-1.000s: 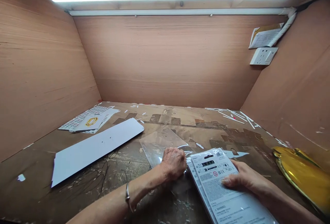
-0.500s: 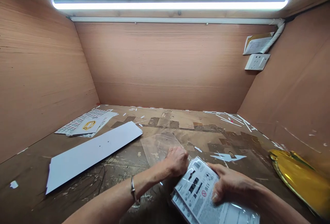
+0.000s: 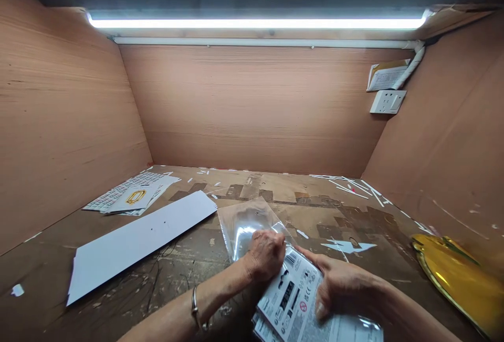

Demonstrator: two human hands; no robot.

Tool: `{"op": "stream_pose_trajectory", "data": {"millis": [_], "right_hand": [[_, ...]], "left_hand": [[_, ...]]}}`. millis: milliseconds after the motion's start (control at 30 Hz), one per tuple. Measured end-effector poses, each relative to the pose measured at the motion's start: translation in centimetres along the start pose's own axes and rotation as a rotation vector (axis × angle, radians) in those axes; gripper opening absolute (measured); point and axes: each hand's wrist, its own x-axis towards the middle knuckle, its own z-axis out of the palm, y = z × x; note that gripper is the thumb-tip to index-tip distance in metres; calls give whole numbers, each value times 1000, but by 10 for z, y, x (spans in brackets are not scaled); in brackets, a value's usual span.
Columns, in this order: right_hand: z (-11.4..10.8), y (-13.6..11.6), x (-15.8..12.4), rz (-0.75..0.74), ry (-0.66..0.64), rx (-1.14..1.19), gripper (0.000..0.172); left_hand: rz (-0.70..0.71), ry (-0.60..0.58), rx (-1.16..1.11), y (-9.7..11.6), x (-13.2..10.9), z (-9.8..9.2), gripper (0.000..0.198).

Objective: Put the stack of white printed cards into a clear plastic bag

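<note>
A clear plastic bag point(image 3: 244, 224) lies on the worn wooden table point(image 3: 197, 250) in front of me. My left hand point(image 3: 265, 253), with a bangle on its wrist, is closed on the near edge of that bag. My right hand point(image 3: 342, 287) grips a stack of white printed cards point(image 3: 293, 300) with barcodes and warning symbols. The cards' top corner sits against the bag's opening beside my left hand. How far the cards reach into the bag is hidden by my left hand.
A long white board point(image 3: 134, 242) lies to the left, with sticker sheets point(image 3: 128, 198) behind it. Shiny gold foil point(image 3: 457, 276) rests at the right edge. White paper strips point(image 3: 354, 187) litter the back right. A wall socket point(image 3: 388, 102) and papers point(image 3: 388, 75) hang on the right wall.
Both hands brought the cards leftward and turned them towards the bag. The bag's far end has lifted and moved slightly away from me. My view tilted up a little.
</note>
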Motion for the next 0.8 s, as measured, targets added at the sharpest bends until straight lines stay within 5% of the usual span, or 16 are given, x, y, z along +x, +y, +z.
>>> {"op": "stream_pose_trajectory", "data": {"millis": [233,400,633,800], "right_hand": [[2,8,8,-25,30,39,96],[2,10,5,-33,-8,-61,64],[12,2,-8,-23,88,-86,69],[24,-5,-12,-9,47,71,71]], "left_hand": [[176,13,137,6,-8,1,18],[440,143,218,2,-31,-7,8],[34,253,35,-29,-62,4,18],[-321,516,-248,-31,-80,25,37]]}}
